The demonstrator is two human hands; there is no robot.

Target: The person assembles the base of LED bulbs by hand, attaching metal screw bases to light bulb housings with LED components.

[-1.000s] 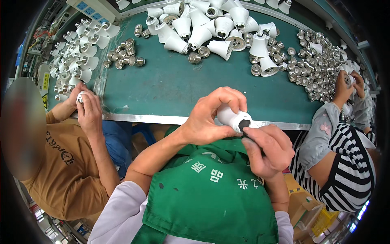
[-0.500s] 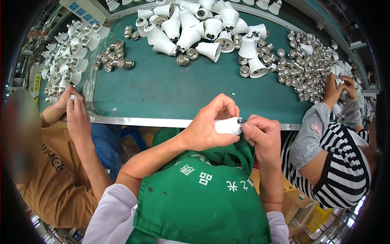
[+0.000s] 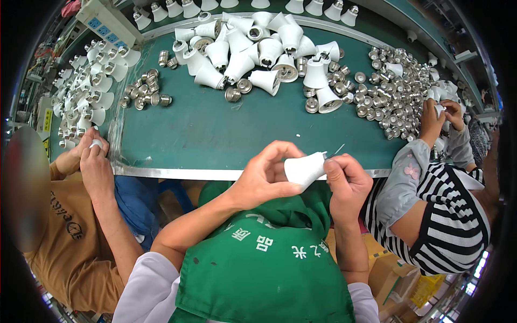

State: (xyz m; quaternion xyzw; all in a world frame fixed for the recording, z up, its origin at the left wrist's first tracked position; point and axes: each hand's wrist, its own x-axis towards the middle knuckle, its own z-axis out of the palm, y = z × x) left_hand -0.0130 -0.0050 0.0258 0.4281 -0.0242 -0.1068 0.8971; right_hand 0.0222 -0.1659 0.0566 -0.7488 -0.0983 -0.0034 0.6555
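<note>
Just above the table's front edge, my left hand (image 3: 263,180) is closed round the wide end of a white plastic bulb housing (image 3: 305,169). The housing lies tilted, its narrow end toward my right hand (image 3: 349,185). The thumb and forefinger of that hand are pinched together at the narrow end. A thin wire (image 3: 338,149) sticks up and to the right there, beside the fingertips. My fingers hide most of what the pinch holds. Loose metal screw caps (image 3: 232,95) and more white housings (image 3: 265,82) lie on the green table (image 3: 215,129), beyond my hands.
A heap of screw caps (image 3: 396,91) spreads over the table's right side. Capped housings (image 3: 94,89) stand in rows at the left, near a socket box (image 3: 105,24). Co-workers' hands (image 3: 97,161) work at the left and others (image 3: 439,116) at the right. A metal edge (image 3: 177,173) borders the table.
The whole view has shifted slightly. The housing has tilted, its narrow end up and to the right, and more of its side shows. The thin wire now stands out above my right fingers.
</note>
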